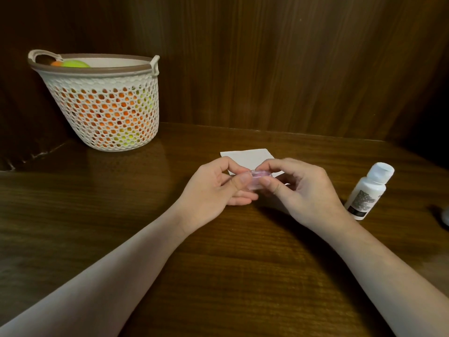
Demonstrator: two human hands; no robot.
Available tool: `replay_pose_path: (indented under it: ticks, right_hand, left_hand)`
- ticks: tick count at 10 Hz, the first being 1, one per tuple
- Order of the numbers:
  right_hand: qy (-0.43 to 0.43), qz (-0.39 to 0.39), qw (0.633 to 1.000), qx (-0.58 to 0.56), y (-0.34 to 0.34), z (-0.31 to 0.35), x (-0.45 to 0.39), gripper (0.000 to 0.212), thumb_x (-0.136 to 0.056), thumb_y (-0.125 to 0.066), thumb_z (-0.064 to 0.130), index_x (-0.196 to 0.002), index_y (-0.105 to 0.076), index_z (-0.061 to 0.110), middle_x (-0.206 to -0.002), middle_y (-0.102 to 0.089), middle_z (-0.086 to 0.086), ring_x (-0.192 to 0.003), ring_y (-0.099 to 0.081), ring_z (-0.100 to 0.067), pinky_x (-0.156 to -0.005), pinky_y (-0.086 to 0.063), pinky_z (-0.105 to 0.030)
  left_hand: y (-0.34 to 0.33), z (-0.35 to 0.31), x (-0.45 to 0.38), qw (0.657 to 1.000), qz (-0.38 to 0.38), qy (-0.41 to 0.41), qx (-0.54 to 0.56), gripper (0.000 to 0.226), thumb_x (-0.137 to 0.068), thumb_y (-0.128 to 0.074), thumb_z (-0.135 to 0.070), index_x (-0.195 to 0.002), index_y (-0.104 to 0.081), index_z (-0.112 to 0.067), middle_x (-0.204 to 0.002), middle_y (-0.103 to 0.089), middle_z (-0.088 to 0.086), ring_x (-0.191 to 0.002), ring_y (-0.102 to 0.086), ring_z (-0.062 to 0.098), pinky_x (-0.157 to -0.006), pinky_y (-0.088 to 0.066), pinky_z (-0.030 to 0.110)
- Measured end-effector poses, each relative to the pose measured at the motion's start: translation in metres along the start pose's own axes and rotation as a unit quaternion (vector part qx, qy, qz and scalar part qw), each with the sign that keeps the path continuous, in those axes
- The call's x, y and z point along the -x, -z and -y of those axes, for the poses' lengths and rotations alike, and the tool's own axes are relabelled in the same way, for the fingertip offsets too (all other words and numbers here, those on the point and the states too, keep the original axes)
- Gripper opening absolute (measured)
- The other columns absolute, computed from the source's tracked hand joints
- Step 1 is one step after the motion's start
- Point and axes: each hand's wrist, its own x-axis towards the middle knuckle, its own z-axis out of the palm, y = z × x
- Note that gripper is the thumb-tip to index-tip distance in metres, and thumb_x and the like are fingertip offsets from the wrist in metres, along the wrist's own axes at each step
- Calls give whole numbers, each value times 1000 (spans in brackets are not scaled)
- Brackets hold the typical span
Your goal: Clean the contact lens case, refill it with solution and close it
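Note:
A small pink translucent contact lens case (259, 178) is held above the wooden table between both hands. My left hand (213, 190) grips its left end with thumb and fingers. My right hand (298, 188) pinches its right end, thumb in front and fingers over the top. The case looks closed, though fingers hide most of it. A white solution bottle (369, 190) with its white cap on stands upright to the right of my right hand. A white folded tissue (247, 156) lies flat on the table just behind the hands.
A white perforated basket (107, 110) with a brown rim, holding orange and green items, stands at the back left. Dark wood panels wall the back and sides. A grey object (445, 216) shows at the right edge.

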Motion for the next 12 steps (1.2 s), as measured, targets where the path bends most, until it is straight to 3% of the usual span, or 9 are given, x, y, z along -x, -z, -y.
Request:
replay_pose_path:
  ticks: [2, 4, 6, 7, 9, 10, 11, 12]
  right_hand:
    - [-50, 5, 997, -64, 1, -2, -1, 19, -89, -85, 40, -106, -77, 42, -112, -75, 26, -106, -71, 0, -85, -62, -29]
    - [-72, 75, 993, -59, -3, -7, -1, 26, -83, -92, 33, -102, -77, 39, -110, -75, 30, -104, -70, 9, -81, -58, -9]
    - [-74, 112, 990, -41, -7, -10, 0, 24, -83, -92, 32, -101, -79, 40, -104, -76, 28, -101, -70, 8, -82, -56, -8]
    - [-77, 122, 989, -36, -6, -12, 0, 23, -83, -92, 34, -101, -79, 40, -103, -76, 26, -100, -70, 4, -86, -59, -19]
    - [-82, 126, 987, -49, -5, -11, 5, 24, -88, -87, 42, -108, -74, 43, -108, -74, 26, -103, -68, 5, -82, -58, -15]
    - [-110, 60, 991, -42, -9, -4, 10, 20, -93, -81, 44, -108, -68, 42, -107, -71, 21, -101, -64, 11, -75, -57, -11]
    - [-138, 12, 989, -47, -10, 2, 15, 14, -100, -74, 36, -107, -63, 42, -111, -68, 21, -99, -65, 7, -71, -54, -6]
    - [-183, -35, 981, -59, -7, 15, 27, 11, -104, -68, 37, -111, -61, 43, -114, -66, 22, -104, -65, -1, -72, -52, -10]
  left_hand:
    - [4, 4, -5, 998, -16, -18, -64, 21, -100, -71, -16, -121, -67, -19, -121, -76, -1, -110, -76, 12, -91, -64, 30]
    - [20, 7, -5, 959, 42, -46, -275, 41, -96, -79, -29, -134, -65, -36, -127, -69, -23, -119, -63, -7, -93, -52, 16]
    - [24, 14, -5, 934, 65, -45, -348, 43, -96, -78, -36, -137, -65, -40, -129, -65, -26, -122, -56, -4, -91, -39, 12]
    - [25, 18, -7, 934, 74, -43, -346, 41, -97, -76, -38, -137, -66, -41, -130, -64, -26, -120, -56, -5, -88, -39, 12]
    - [24, 21, -5, 935, 75, -49, -344, 47, -96, -78, -36, -139, -63, -40, -131, -63, -23, -115, -60, -4, -93, -43, 14]
    - [21, 20, -1, 942, 58, -38, -328, 60, -95, -80, -33, -148, -55, -36, -136, -63, -18, -117, -62, -1, -91, -45, 12]
    - [19, 18, 6, 956, 24, -33, -290, 58, -97, -78, -32, -149, -52, -34, -138, -60, -15, -117, -63, 3, -87, -48, 12]
    - [15, 12, 20, 977, -61, -5, -203, 34, -104, -69, -30, -136, -57, -32, -130, -62, -12, -115, -63, 7, -92, -53, 19]
